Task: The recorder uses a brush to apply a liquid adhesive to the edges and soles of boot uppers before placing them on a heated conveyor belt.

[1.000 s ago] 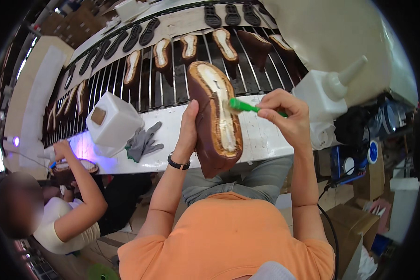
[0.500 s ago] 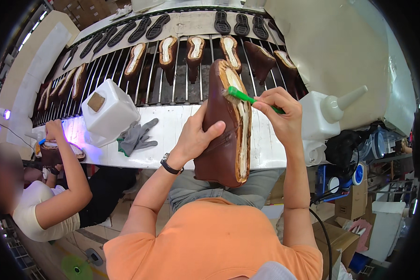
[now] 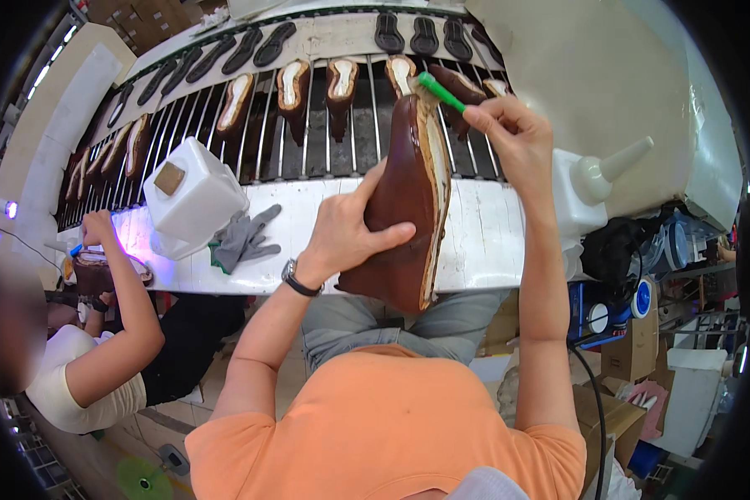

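Brown shoe (image 3: 392,208): I see it raised above the tabletop (image 3: 479,242), far end up, its pale underside turned right, seemingly to face the brush.
Left hand (image 3: 346,237): partly closed around the shoe's near side, thumb across the leather, which looks meant to steady it.
Right hand (image 3: 512,137): fingers pinched on the green brush (image 3: 443,93) by its handle, leaving the bristles free at the shoe's far end; I can't tell whether they touch.
Metal-barred rack (image 3: 306,162): other shoes (image 3: 295,117) lie underside up, probably keeping those faces off the bars.
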`<action>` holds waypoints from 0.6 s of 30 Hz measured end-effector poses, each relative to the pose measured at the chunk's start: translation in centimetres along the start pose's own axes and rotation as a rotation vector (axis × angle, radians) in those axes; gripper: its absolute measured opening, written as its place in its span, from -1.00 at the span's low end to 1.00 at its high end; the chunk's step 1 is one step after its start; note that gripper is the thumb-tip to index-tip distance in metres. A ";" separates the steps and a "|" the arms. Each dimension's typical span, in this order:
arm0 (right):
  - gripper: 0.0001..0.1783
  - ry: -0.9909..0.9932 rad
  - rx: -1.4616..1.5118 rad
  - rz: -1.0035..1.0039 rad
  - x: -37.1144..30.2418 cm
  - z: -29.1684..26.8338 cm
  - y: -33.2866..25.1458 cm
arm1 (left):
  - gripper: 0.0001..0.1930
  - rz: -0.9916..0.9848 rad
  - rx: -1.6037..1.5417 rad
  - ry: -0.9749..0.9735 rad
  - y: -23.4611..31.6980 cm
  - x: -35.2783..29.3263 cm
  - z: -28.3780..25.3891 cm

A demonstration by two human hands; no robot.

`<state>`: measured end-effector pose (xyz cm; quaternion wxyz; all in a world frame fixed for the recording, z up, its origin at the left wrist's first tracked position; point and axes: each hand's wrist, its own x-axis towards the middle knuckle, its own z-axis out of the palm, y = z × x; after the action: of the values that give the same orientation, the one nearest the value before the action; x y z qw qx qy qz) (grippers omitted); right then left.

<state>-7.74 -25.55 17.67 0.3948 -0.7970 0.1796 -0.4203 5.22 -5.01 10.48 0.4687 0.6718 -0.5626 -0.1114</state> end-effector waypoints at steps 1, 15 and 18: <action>-0.82 -0.017 0.006 -0.033 0.2 -0.2 0.2 | -0.11 0.015 0.006 0.019 -0.2 0.1 0.0; -0.85 -0.579 0.065 -0.181 0.3 -2.2 -0.8 | -0.41 -0.134 -0.605 0.012 -0.3 0.6 -0.6; -0.86 -0.660 0.032 -0.183 -0.3 -2.4 -0.7 | -0.44 -0.168 -0.652 0.045 -0.6 0.8 -0.6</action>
<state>-9.86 -26.05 18.89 0.4048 -0.8965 -0.0368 -0.1762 6.26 -5.46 10.62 0.6606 0.5328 -0.4292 -0.3089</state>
